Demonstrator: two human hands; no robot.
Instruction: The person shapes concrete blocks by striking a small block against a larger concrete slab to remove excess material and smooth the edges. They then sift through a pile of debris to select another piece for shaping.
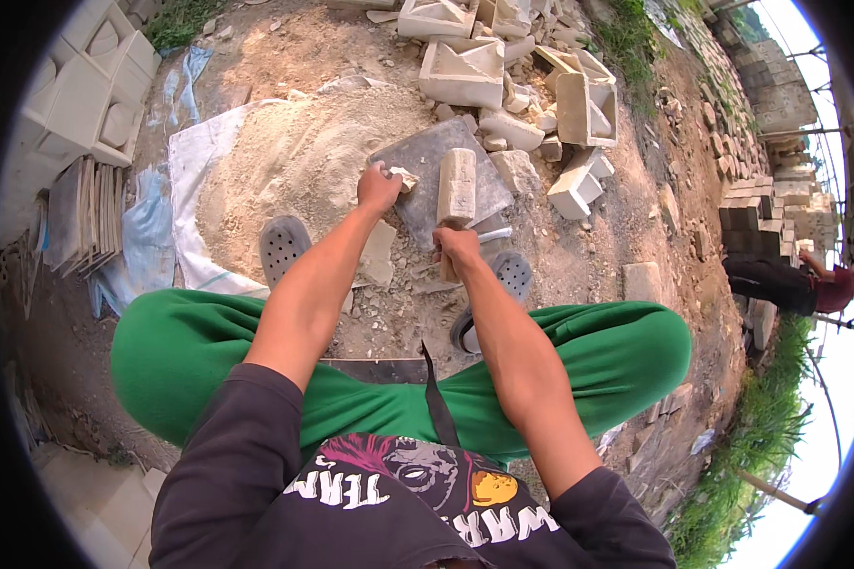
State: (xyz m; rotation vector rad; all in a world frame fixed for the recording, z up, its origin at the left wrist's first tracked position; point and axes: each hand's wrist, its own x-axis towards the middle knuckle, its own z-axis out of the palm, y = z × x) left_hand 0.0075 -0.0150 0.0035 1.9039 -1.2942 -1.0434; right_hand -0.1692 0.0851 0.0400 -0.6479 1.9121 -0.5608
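Note:
My left hand (380,188) is closed on a pale broken chunk (406,180) at the left edge of a flat grey slab (491,194). In my right hand (458,244) is the handle of a mallet, with my fingers wrapped round it. The mallet's thick, pale, block-shaped head (457,185) is over the slab, right of the chunk. To the left of the slab a heap of sandy crushed material (294,156) lies on a white sheet (188,171). A flat pale fragment (380,254) rests near my left forearm.
Broken pale moulded blocks (460,74) and rubble are piled beyond the slab. Thin boards (90,213) lean at the left, below stacked pale blocks (90,81). My grey clogs (285,245) flank the work spot. Another person (778,284) is at the far right beside stacked bricks (754,213).

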